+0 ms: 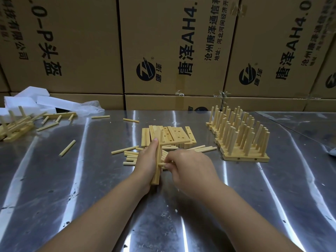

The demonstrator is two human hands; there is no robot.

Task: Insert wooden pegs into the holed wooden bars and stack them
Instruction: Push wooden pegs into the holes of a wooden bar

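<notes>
**A:** Left hand [146, 160]?

**B:** Wrapped round a holed wooden bar [157, 176], thumb up along its side. The bar is held on edge and runs away from the person. Its near end is low over the steel table [72, 188]; touching or not, cannot tell.

**A:** Right hand [190, 170]?

**B:** Fingertips pinch one wooden peg [161, 164], held crosswise. The peg's tip meets the bar's right face, toward the near end. Seated in a hole or only against it, cannot tell.

**A:** Stock?

**B:** A pile of bare bars [171, 136] sits just beyond the hands, leaning on one another with holes showing. Loose pegs [130, 157] lie flat under and left of the hands, a few more right of the pile. One stray peg [67, 148] is well off to the left.

**A:** Finished pieces?

**B:** Right of the pile, rows of pegged bars [241, 140] are set side by side. Their pegs stand up, some leaning. The front bar shows holes in its side face.

**A:** Elsewhere?

**B:** Far left, a loose heap of pegged pieces [16, 126] lies beside white foam blocks [27, 99] and crumpled plastic film [92, 106]. Cardboard cartons [81, 42] with printed Chinese text stand along the back.
</notes>
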